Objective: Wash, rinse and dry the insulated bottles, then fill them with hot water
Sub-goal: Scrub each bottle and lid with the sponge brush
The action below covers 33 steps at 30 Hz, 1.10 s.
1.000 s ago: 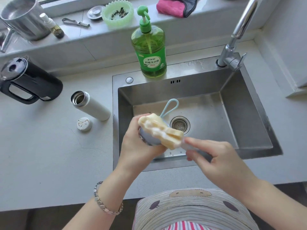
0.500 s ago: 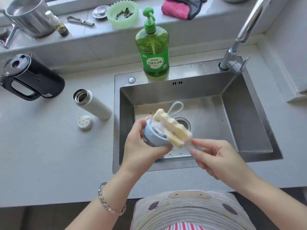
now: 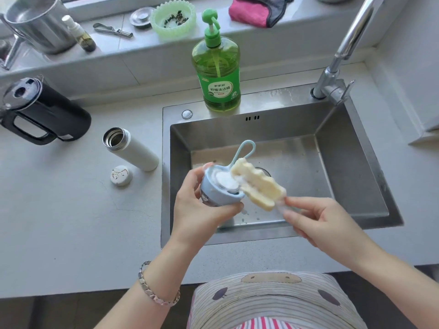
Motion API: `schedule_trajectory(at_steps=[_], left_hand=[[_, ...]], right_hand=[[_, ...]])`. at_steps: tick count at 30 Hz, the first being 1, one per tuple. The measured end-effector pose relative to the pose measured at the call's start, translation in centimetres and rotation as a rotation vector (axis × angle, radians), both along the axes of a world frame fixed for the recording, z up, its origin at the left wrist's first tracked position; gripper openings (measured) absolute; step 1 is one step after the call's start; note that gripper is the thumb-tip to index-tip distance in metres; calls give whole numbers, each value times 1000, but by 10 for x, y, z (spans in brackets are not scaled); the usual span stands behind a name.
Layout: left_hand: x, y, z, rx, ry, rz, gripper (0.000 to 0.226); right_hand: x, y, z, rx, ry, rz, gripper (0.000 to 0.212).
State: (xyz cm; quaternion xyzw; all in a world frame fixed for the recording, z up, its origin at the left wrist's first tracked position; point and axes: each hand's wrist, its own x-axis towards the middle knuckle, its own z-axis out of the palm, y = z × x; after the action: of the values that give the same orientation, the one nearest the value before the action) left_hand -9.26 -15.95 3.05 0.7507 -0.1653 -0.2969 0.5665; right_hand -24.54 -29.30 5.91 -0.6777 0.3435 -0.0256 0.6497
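Over the steel sink my left hand grips a pale blue bottle lid with a loop strap, its white inner side turned up. My right hand pinches the handle of a soapy yellow sponge brush, whose head lies against the lid's right edge. A white insulated bottle stands uncapped on the counter to the left of the sink. Its small white cap lies beside it.
A black electric kettle stands at the far left. A green dish-soap pump bottle sits on the sink's back rim, the tap at the back right. The sill holds a steel pot, a green bowl and a pink cloth.
The sponge head has slid off the lid toward the right, uncovering the lid's white inner face. Both hands stay over the sink.
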Motion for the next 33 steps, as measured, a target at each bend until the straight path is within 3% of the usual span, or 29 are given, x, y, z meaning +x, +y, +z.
schedule_trajectory(at_steps=[7, 10, 14, 27, 30, 33], left_hand=[[-9, -1, 0, 3, -40, -76, 62], [-4, 3, -2, 15, -47, -50, 70], [2, 4, -5, 14, -25, 1, 70], [7, 10, -19, 87, 44, -55, 63], [19, 16, -30, 171, 35, -21, 72], [40, 26, -59, 381, -20, -42, 63]], right_hand=[[10, 9, 5, -36, -41, 82, 43], [10, 3, 0, -28, -23, 44, 37], [9, 17, 3, -42, -38, 112, 47], [25, 8, -32, -26, 40, 125, 21], [20, -6, -53, -24, 147, 103, 16], [13, -17, -70, -42, 228, 31, 13]])
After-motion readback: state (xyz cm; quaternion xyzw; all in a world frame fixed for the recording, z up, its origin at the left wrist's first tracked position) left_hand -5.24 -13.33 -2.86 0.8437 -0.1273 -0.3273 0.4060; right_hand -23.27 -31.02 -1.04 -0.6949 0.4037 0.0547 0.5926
